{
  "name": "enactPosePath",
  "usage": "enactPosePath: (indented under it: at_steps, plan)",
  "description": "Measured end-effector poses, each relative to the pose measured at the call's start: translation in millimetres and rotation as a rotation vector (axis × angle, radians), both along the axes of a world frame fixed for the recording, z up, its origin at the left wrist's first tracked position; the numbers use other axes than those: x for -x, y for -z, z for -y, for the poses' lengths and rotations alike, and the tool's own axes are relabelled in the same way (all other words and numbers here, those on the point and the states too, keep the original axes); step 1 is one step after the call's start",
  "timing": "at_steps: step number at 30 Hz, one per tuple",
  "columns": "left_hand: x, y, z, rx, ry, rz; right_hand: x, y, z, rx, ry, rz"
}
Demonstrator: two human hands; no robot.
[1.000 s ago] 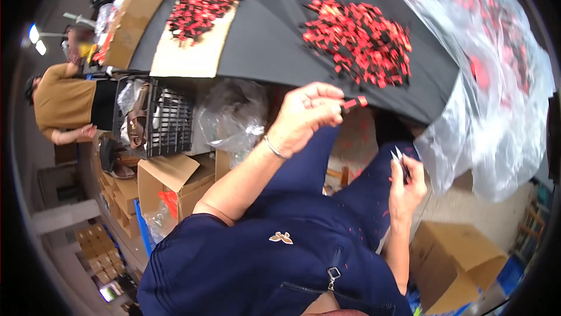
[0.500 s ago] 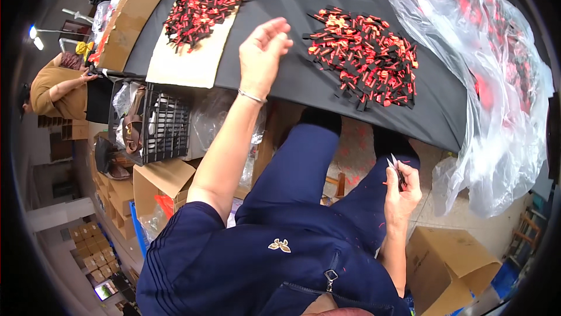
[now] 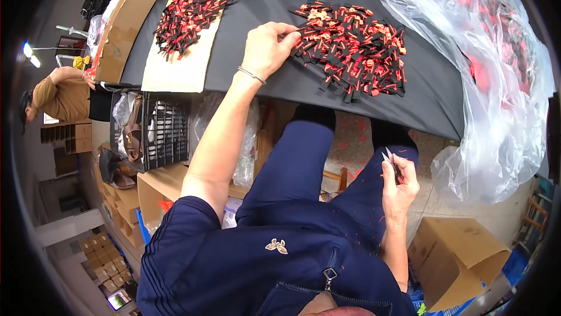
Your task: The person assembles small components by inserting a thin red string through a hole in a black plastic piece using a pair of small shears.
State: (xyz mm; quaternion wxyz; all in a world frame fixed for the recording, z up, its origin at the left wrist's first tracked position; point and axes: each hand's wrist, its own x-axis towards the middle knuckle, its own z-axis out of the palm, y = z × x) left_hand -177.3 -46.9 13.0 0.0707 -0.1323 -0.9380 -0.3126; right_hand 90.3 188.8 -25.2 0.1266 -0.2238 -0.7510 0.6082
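On the dark tabletop (image 3: 280,76), a cardboard sheet (image 3: 181,47) carries one red-and-black heap. The left hand (image 3: 266,50) pinches pieces at the edge of the loose pile of red-and-black pieces (image 3: 350,44). The right hand (image 3: 400,184), over the lap, has its grip pressed around small snips (image 3: 392,164), blades pointing up toward the tabletop. A clear plastic bag (image 3: 497,82) holds more red pieces.

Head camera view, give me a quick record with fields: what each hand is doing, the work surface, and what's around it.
left hand: left hand reaches onto the table, fingertips at the edge of the near pile of red and black pieces
right hand: right hand over the lap, holds small snips
surface: dark table
second pile: far pile on a cardboard sheet
right side: clear plastic bag with more red pieces
below: cardboard box on the floor
nearby: another person at the left
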Motion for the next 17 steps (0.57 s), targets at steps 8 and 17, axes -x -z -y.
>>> enactPosePath:
  at_steps: [8, 17]
  plan:
    - [6, -3, 8, -0.576, -0.136, 0.335, 5, -3, -4, -0.02, 0.03, -0.047]
    - [7, -1, 16, -1.239, -0.038, 0.659, 15, -16, 5, 0.048, 0.039, -0.063]
